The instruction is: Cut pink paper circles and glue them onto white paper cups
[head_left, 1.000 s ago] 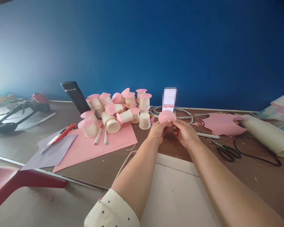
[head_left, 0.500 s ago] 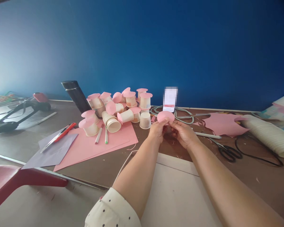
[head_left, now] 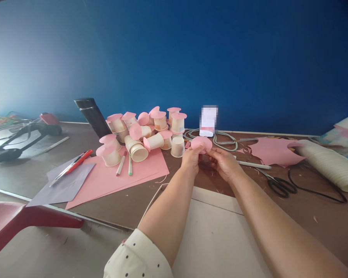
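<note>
Both my hands are raised over the brown table [head_left: 124,204] and pinch a round pink paper disc [head_left: 201,143] between them. My left hand [head_left: 192,159] grips its left lower edge with curled fingers. My right hand [head_left: 224,163] holds the disc's right lower edge, fingers closed. What lies under the disc is hidden by my fingers. Just left of my hands a single white paper cup [head_left: 178,147] stands upside down.
A heap of paper cups with pink discs [head_left: 142,131] lies on pink paper sheets [head_left: 116,175] with markers [head_left: 121,165]. A black bottle [head_left: 92,116], a red-handled cutter [head_left: 71,167], scissors [head_left: 277,185], a cut pink sheet [head_left: 272,151], a cable [head_left: 220,139] and a white roll [head_left: 330,164] are around.
My hands and the pink disc have shifted slightly left and up; the disc looks a little more tilted and smaller. Nothing else on the table has moved.
</note>
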Demonstrator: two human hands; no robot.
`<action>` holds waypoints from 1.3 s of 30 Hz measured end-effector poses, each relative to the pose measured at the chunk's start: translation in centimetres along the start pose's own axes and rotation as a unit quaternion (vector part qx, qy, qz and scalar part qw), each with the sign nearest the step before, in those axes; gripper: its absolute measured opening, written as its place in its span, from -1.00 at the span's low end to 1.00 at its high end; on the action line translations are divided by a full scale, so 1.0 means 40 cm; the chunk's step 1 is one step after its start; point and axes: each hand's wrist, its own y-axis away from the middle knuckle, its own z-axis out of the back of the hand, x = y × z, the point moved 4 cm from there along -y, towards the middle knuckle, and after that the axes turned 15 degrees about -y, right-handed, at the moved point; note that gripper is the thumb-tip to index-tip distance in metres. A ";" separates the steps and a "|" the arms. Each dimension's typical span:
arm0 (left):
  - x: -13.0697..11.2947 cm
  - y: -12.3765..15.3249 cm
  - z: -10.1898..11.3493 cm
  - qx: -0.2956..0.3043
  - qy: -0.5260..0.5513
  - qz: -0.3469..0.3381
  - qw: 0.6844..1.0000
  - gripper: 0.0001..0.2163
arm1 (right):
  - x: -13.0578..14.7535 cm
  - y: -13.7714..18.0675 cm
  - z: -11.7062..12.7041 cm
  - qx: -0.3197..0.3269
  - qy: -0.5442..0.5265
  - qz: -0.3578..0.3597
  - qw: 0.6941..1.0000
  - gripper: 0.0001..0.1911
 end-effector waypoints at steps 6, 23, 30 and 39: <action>0.008 -0.001 0.000 0.011 -0.011 0.028 0.999 -0.84 | -0.006 -0.004 0.007 -0.007 -0.004 -0.010 1.000 -0.66; 0.003 -0.002 0.003 -0.014 0.012 0.012 1.000 -0.88 | -0.008 0.006 -0.008 0.012 0.007 -0.037 0.999 -0.63; 0.022 -0.010 0.004 0.001 -0.013 0.041 0.999 -0.72 | -0.010 -0.001 0.005 -0.008 0.000 -0.028 1.000 -0.67; 0.018 -0.007 0.003 0.001 0.002 0.050 0.999 -0.67 | -0.013 -0.007 0.011 -0.007 0.011 -0.025 1.000 -0.67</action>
